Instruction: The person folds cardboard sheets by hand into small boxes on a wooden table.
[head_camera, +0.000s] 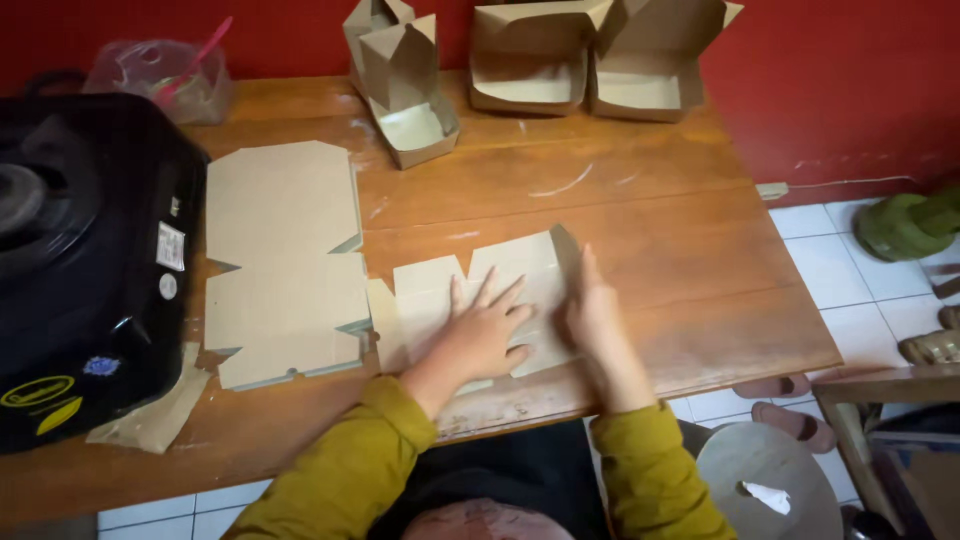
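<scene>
**Fingers spread flat on the box blank**

Fingers (495, 300) of your left hand (485, 335) lie splayed and open, palm down, pressing the middle of a flat cardboard box blank (440, 285). Your right hand (590, 315) stands on its edge just beside it, fingers straight and together, set against the blank's right flap (563, 250), which tilts up off the wood; that hand grips nothing. Both forearms, in mustard-yellow sleeves (350, 470), reach in from the near edge.

The blank sits on the wooden worktop (680, 280), near its front edge and right of centre. It is thin, matte, tan card with notched corners.

Left of it lies a stack of unfolded blanks (280, 260) of the same card, flat, with zigzag cut-outs on the right side. At the back stand three folded boxes: one upright and narrow (405, 85), two wider ones (600, 60) side by side against the red wall (840, 80). Their lids stand open and their pale insides look bare.

A black bag (85, 260) with stickers covers the left end of the worktop. Behind it sits a clear plastic bag (160, 75) holding a pink-handled item.
</scene>
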